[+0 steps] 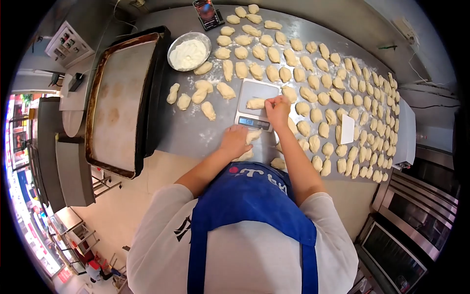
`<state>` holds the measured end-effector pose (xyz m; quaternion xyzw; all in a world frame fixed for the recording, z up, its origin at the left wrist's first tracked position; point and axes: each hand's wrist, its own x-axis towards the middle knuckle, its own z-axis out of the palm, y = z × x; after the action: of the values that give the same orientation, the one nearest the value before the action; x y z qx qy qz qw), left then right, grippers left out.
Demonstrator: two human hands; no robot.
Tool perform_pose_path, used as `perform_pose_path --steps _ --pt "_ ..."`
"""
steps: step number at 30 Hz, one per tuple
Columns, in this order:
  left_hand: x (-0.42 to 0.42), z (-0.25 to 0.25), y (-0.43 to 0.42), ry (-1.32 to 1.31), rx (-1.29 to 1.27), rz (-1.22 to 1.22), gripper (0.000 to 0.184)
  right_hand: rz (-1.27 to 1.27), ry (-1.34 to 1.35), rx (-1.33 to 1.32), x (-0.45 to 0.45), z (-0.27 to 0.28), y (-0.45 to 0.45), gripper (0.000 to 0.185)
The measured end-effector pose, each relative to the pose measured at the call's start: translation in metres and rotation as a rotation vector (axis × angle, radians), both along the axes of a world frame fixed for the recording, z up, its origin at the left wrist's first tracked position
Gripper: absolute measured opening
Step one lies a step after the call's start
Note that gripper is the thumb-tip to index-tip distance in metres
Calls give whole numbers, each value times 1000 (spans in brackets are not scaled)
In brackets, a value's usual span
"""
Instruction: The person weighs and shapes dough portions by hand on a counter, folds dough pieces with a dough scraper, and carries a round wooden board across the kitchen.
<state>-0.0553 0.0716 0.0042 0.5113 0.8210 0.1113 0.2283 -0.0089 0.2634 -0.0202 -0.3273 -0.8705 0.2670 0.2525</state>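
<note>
While right hand pinches 1 dough piece on the scale, left hand touches 2nd dough lump just before it, grip unclear; finger pressure could falsify the reading.

Dough on scale, bowl left, tray farther left

My right hand touches one dough piece on the scale; my left hand touches more dough at its near side.
</note>
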Motion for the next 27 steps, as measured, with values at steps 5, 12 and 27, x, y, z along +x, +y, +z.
perform_pose_path --steps 5,12,27 --pt "-4 -12 -9 12 -107 84 52 61 157 -426 8 44 -17 19" --pt "-19 -12 -1 -1198 -53 353 44 643 -309 -17 51 42 -63 52" --pt "-48 -8 -17 -755 9 19 49 642 -538 -22 64 41 -67 22"
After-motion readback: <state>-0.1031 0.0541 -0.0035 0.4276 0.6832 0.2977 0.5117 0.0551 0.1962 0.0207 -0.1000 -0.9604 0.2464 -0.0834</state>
